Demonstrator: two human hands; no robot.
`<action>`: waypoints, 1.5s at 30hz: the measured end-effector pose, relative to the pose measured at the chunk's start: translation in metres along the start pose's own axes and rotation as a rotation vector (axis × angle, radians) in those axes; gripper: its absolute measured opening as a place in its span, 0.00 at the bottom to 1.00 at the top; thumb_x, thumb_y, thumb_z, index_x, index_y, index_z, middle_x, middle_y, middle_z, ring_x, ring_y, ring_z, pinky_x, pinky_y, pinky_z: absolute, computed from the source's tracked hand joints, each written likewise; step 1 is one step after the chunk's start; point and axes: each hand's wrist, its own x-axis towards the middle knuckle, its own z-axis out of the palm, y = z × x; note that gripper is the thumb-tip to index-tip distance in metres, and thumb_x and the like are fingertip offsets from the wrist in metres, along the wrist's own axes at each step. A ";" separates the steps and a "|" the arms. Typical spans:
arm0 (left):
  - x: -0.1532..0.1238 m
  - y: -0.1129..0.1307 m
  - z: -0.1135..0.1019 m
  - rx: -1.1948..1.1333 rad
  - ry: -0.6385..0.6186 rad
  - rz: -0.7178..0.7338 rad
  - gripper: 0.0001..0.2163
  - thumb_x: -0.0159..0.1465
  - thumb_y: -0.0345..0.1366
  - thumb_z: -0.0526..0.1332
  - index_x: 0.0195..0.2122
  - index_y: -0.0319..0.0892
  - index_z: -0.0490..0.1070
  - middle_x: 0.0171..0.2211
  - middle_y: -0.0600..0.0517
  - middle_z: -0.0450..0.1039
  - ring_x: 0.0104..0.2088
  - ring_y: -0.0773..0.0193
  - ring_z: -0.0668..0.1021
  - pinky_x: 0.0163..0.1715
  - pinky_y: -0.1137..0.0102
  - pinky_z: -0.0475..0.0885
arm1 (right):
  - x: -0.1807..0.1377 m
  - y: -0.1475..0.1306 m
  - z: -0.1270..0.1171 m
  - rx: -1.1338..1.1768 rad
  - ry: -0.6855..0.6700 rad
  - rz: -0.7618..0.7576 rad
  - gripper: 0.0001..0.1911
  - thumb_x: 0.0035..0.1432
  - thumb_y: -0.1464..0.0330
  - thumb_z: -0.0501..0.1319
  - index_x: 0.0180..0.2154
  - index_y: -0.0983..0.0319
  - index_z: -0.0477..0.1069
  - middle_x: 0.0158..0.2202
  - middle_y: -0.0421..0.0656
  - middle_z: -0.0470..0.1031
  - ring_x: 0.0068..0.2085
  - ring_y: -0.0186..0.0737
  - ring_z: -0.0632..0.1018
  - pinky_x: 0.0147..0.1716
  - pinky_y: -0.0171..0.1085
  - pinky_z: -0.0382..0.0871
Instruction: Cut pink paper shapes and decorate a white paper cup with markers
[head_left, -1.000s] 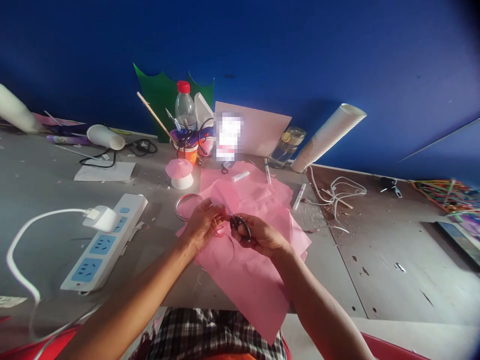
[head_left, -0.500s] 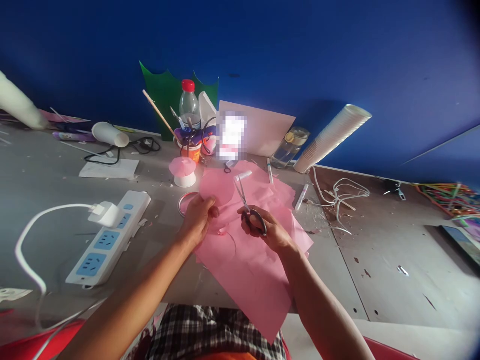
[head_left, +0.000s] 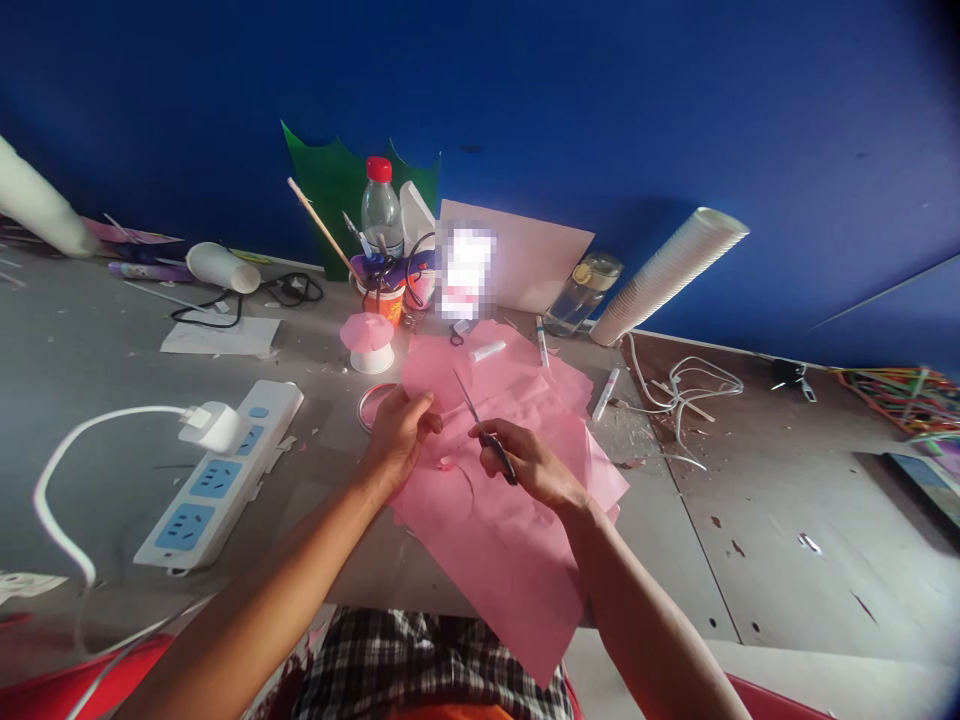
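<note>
Dark-handled scissors are in my right hand, its fingers wrapped round the handles. Their blades point up and left, toward a piece of pink paper. My left hand pinches the lower edge of this piece between thumb and fingers. The piece has a rounded outline, though it blends into the pink behind. Beneath both hands lies a pile of pink paper sheets, one corner hanging over the table's front edge. Beside my left hand rests a roll of tape, partly hidden by the hand.
A white power strip with a plugged-in charger lies at left. Behind the paper are a paper cup with a pink top, a red-capped bottle, and a blurred bright screen. Stacked paper cups lean at right.
My right hand has turned the scissors, so the blades now tilt further left and look closer together. My left hand keeps its pinch on the paper. The view has shifted slightly.
</note>
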 end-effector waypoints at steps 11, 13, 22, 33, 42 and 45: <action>0.002 -0.001 -0.001 -0.007 0.006 0.008 0.08 0.50 0.34 0.66 0.26 0.40 0.67 0.20 0.59 0.66 0.16 0.74 0.69 0.20 0.74 0.64 | 0.000 0.006 0.004 -0.124 0.019 -0.001 0.19 0.54 0.63 0.60 0.47 0.63 0.71 0.21 0.36 0.63 0.23 0.31 0.61 0.24 0.34 0.52; 0.002 -0.002 -0.001 0.004 -0.010 0.002 0.08 0.51 0.34 0.66 0.26 0.40 0.67 0.20 0.59 0.67 0.16 0.74 0.69 0.20 0.74 0.64 | 0.000 0.005 0.004 -0.128 0.014 0.002 0.19 0.55 0.63 0.60 0.48 0.63 0.71 0.21 0.36 0.63 0.24 0.31 0.61 0.24 0.34 0.52; 0.000 -0.003 0.000 0.017 -0.042 -0.006 0.06 0.52 0.34 0.65 0.27 0.41 0.68 0.21 0.58 0.68 0.17 0.73 0.69 0.20 0.74 0.65 | 0.002 0.008 0.006 -0.113 0.015 -0.010 0.19 0.53 0.61 0.61 0.46 0.63 0.73 0.21 0.36 0.62 0.24 0.30 0.62 0.23 0.33 0.54; 0.000 -0.005 -0.001 0.025 -0.051 -0.006 0.07 0.52 0.35 0.65 0.28 0.40 0.68 0.20 0.57 0.67 0.17 0.73 0.69 0.20 0.74 0.66 | 0.003 0.006 0.008 -0.119 0.035 0.007 0.19 0.52 0.61 0.63 0.44 0.64 0.73 0.20 0.36 0.63 0.23 0.30 0.61 0.22 0.32 0.53; 0.000 -0.005 -0.001 0.034 -0.063 -0.003 0.06 0.53 0.34 0.64 0.28 0.40 0.68 0.23 0.57 0.67 0.18 0.73 0.69 0.20 0.75 0.66 | 0.004 0.008 0.008 -0.136 0.035 0.017 0.17 0.53 0.61 0.62 0.44 0.63 0.73 0.20 0.35 0.62 0.23 0.31 0.61 0.23 0.33 0.53; 0.000 -0.004 -0.001 0.035 -0.056 -0.001 0.06 0.53 0.34 0.64 0.28 0.40 0.67 0.23 0.57 0.66 0.18 0.74 0.69 0.20 0.75 0.66 | 0.003 0.007 0.008 -0.146 0.027 0.023 0.18 0.54 0.62 0.61 0.44 0.63 0.72 0.20 0.35 0.62 0.23 0.30 0.61 0.23 0.33 0.53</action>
